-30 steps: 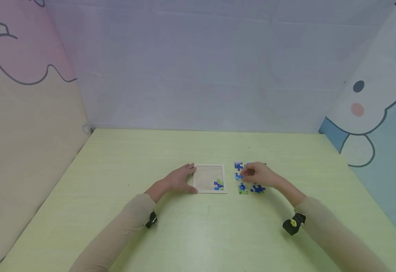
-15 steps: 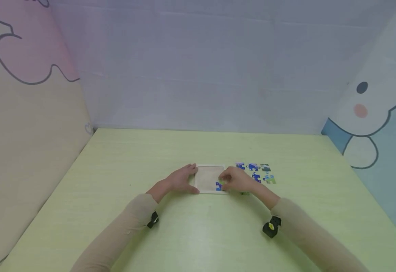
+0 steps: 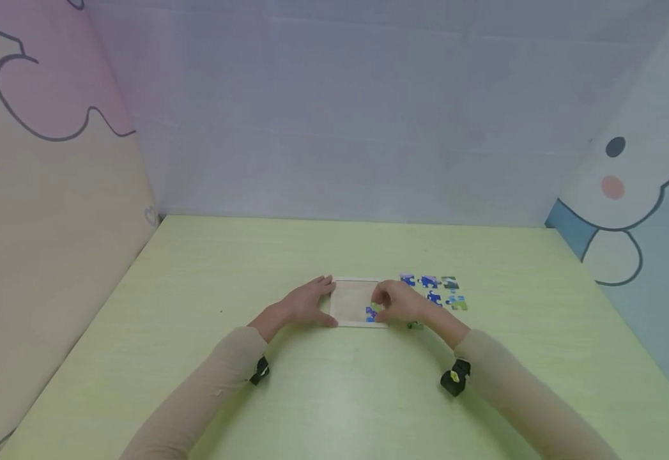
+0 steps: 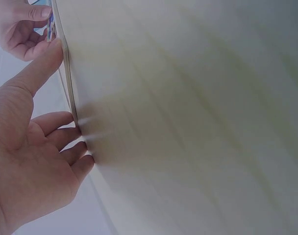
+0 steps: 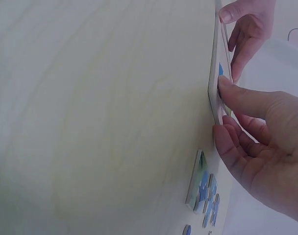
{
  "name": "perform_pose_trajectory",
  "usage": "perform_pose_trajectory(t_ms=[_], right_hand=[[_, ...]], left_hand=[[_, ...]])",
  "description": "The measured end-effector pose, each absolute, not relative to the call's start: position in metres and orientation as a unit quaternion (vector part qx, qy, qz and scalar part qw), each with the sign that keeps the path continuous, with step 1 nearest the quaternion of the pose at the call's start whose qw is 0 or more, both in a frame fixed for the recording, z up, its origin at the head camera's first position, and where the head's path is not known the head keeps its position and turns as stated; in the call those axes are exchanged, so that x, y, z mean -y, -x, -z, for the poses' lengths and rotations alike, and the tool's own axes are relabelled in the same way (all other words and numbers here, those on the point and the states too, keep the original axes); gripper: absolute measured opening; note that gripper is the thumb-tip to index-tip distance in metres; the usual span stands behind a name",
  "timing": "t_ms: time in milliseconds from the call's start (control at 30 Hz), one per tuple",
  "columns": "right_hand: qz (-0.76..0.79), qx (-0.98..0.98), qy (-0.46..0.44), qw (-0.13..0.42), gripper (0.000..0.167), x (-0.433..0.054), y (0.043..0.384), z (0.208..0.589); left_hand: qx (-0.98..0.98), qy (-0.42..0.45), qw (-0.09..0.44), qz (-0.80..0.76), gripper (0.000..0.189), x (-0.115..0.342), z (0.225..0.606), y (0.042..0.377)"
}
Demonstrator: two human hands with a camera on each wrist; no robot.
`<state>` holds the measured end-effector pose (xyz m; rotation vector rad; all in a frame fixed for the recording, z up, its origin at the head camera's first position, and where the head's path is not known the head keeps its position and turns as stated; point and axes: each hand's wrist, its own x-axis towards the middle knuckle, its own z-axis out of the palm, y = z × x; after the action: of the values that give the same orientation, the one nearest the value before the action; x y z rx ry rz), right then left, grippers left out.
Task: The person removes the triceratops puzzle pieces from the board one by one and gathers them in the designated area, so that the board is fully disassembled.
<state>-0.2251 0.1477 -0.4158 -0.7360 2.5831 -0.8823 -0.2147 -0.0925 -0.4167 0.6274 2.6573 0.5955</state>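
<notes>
A shallow, pale wooden puzzle tray [image 3: 350,325] lies on the table, with blue and green puzzle pieces [image 3: 371,313] at its lower right inside. My left hand [image 3: 305,303] is spread along the tray's left side, its thumb at the near corner and its fingertips touching the edge farther back. My right hand [image 3: 406,303] is over the tray's right edge. In the left wrist view, its thumb and fingers pinch a colourful puzzle piece [image 4: 50,27]. The fingers hide much of that piece in the head view.
Several loose puzzle pieces [image 3: 429,282] lie on the table to the tray's right, some partly covered by the right hand and forearm. A pale wall [image 3: 340,128] rises behind the table, with printed side walls left and right.
My right hand has moved left from the loose pieces to the tray's right side, and barely moved in the last half second. The left hand keeps its place at the tray.
</notes>
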Motion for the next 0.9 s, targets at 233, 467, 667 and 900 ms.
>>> perform_pose_trajectory(t_ms=[233, 467, 667, 900], right_hand=[[0.343, -0.891, 0.268, 0.132, 0.026, -0.149, 0.215, 0.415], [0.38, -0.874, 0.285, 0.099, 0.012, -0.159, 0.209, 0.413], [0.39, -0.863, 0.306, 0.096, 0.011, -0.182, 0.212, 0.409], [0.381, -0.866, 0.293, 0.135, 0.011, -0.225, 0.215, 0.399]], left_hand=[[-0.934, -0.224, 0.174, -0.216, 0.084, 0.092, 0.417, 0.215], [-0.933, -0.227, 0.176, -0.215, 0.085, 0.093, 0.417, 0.215], [-0.93, -0.237, 0.172, -0.221, 0.084, 0.094, 0.416, 0.213], [-0.933, -0.233, 0.172, -0.214, 0.085, 0.096, 0.415, 0.212]])
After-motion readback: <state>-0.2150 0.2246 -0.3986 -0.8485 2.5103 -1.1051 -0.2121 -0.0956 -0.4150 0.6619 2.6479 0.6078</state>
